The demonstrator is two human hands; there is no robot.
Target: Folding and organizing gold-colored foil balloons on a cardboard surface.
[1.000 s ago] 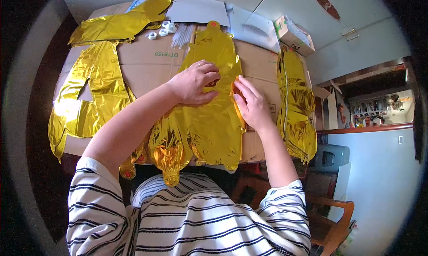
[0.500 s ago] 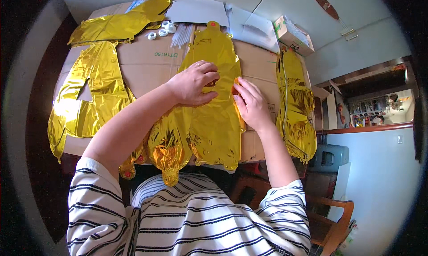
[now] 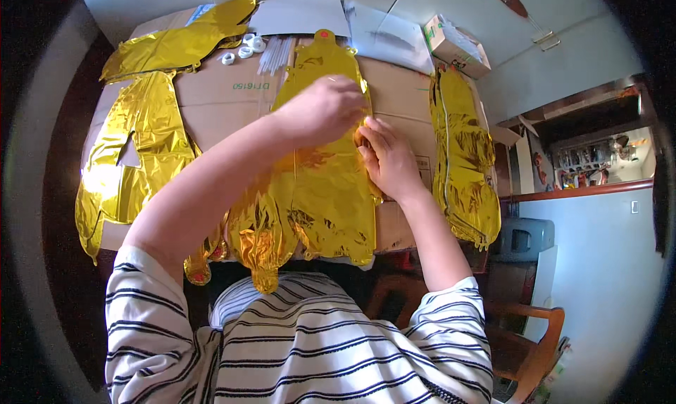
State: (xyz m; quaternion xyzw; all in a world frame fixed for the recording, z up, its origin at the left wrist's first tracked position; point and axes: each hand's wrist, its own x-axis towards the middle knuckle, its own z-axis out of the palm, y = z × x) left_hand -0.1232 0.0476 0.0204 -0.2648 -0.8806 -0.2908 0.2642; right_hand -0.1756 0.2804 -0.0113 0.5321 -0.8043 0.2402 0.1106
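A flat gold foil balloon [image 3: 331, 200] lies lengthwise in front of me, its tabbed end pointing away and its near part crumpled over the table's front edge. My right hand [image 3: 389, 158] is closed on the balloon's right edge, where the foil is folded up. Over the balloon's upper part is my left hand [image 3: 320, 112], smeared by motion, its fingertips close to that same edge near my right fingers. Whether the left fingers pinch the foil cannot be made out.
More gold foil balloons lie at the left [image 3: 144, 150], far left [image 3: 176, 41] and right [image 3: 461, 158]. White tape rolls [image 3: 246, 52] and clear straws [image 3: 276, 56] sit at the back. A small open box [image 3: 454, 46] stands back right, on cardboard [image 3: 398, 94]. A wooden chair [image 3: 553, 341] is right.
My left hand has lifted off the balloon's middle and moved right and away, toward its right edge. My right hand keeps to that edge. The whole view has shifted slightly.
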